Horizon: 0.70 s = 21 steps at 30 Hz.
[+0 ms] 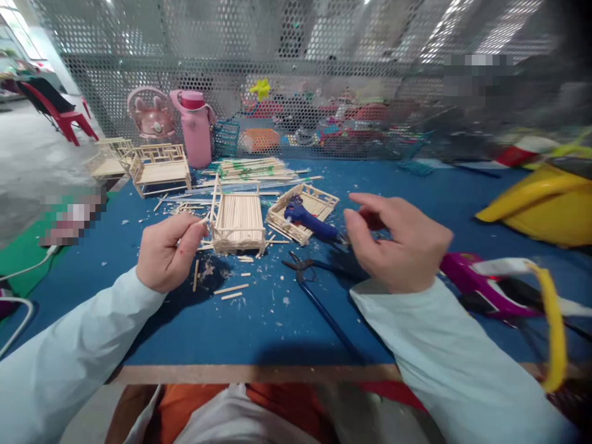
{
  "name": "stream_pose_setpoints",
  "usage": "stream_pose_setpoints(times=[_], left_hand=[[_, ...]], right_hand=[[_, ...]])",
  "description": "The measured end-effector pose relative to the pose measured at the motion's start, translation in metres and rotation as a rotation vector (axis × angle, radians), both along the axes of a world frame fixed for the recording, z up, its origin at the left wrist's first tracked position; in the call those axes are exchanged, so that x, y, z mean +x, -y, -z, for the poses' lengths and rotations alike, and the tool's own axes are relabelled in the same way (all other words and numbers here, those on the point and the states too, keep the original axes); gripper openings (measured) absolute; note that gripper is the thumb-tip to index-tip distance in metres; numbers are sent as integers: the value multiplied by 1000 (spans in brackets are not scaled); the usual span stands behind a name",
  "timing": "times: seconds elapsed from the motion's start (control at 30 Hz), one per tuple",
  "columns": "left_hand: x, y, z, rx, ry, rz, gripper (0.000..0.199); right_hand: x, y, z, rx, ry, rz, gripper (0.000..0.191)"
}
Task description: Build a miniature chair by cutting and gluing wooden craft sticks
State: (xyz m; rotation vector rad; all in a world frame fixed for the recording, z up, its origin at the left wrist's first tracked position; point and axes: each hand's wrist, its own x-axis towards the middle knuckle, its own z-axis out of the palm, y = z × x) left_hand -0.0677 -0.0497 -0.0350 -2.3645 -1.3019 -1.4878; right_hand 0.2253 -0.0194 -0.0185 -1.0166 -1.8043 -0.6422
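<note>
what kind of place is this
Probably a small craft workshop: pliers and a blue glue gun are out on the blue worktop, offcuts of thin wooden stick lie scattered, and several miniature stick-built furniture pieces stand about.

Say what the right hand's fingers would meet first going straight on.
Right hand points left; first in line looks like the small stick frame under the blue glue gun. Height unclear, might pass above.

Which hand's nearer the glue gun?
Right. The right hand is just right of the glue gun; the left hand is farther off, beyond the middle stick frame.
</note>
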Motion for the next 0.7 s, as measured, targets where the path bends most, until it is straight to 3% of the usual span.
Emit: stream_pose_setpoints(times=[0.17, 0.33, 0.4, 0.5, 0.7], left_hand=[[4, 7, -12, 28, -260, 42, 30], [3, 9, -14, 36, -355, 40, 32], [3, 8, -11, 21, -388, 99, 32], [4, 5, -6, -42, -440, 184, 33], [7, 4, -3, -185, -446, 257, 33]], right_hand=[[12, -6, 9, -188, 17, -76, 15], [7, 6, 3, -756, 248, -446, 27], [2, 9, 4, -969, 373, -507, 35], [-4, 10, 4, -1148, 534, -447, 32], [4, 10, 0, -1253, 626, -257, 29]])
